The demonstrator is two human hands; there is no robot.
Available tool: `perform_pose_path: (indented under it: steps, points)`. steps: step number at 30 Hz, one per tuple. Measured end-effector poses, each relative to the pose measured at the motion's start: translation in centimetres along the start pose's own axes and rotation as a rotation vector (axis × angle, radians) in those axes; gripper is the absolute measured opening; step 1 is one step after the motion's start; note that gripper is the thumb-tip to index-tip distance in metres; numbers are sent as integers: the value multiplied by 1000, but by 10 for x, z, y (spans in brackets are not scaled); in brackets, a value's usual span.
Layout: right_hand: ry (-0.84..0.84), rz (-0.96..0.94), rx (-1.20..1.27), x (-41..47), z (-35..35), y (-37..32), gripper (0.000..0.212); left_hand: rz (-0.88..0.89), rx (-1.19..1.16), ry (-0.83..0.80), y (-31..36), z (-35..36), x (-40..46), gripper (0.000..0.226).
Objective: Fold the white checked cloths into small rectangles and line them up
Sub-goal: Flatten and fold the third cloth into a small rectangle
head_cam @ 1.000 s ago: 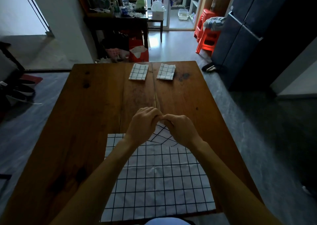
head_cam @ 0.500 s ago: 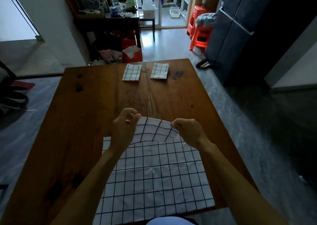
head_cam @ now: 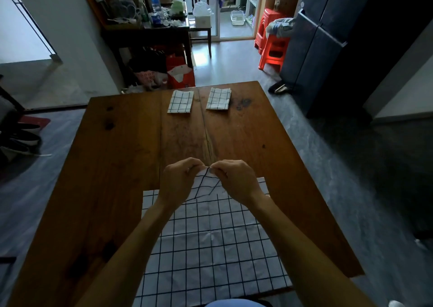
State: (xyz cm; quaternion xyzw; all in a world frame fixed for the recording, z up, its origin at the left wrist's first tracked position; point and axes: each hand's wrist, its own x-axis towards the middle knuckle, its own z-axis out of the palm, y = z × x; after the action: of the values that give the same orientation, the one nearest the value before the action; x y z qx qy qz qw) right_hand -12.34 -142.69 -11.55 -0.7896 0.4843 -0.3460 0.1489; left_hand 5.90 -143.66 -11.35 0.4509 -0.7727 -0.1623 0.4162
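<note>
A large white checked cloth [head_cam: 210, 248] lies spread on the near half of the wooden table [head_cam: 112, 166]. Its far edge is lifted and bunched at the middle. My left hand [head_cam: 180, 180] and my right hand [head_cam: 236, 180] pinch that raised edge, fingertips almost touching. Two folded checked cloths lie side by side near the table's far edge: the left folded cloth [head_cam: 180, 101] and the right folded cloth [head_cam: 219, 98].
Beyond the table stand a cluttered dark side table [head_cam: 150, 27], a red bag [head_cam: 180, 72] on the floor, red plastic stools [head_cam: 271, 39] and a dark cabinet [head_cam: 323, 37] at the right. The floor drops away on both sides of the table.
My hands were together, spread apart along the cloth's far edge half a second ago, and have now come back together, bunching the lifted edge between them.
</note>
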Motion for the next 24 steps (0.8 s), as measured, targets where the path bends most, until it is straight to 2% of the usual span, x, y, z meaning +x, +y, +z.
perform_pose_path:
  steps: [5,8,13,17,20,24]
  points:
    - [16,55,-21,-15,-12,23,32,-27,-7,32,-9,-18,-1,15]
    - [5,136,-67,-31,-17,41,21,-58,4,47,-15,-19,-5,15]
    - [-42,234,-132,-27,-11,41,15,-22,11,4,-11,-11,-4,12]
    - [-56,92,-89,-12,1,13,38,42,30,-30,-4,-3,1,18]
    - [-78,103,-52,-9,1,5,52,56,37,-30,-9,-5,-1,27]
    - [-61,141,-6,-12,-1,7,45,67,45,-17,-15,-11,-4,28]
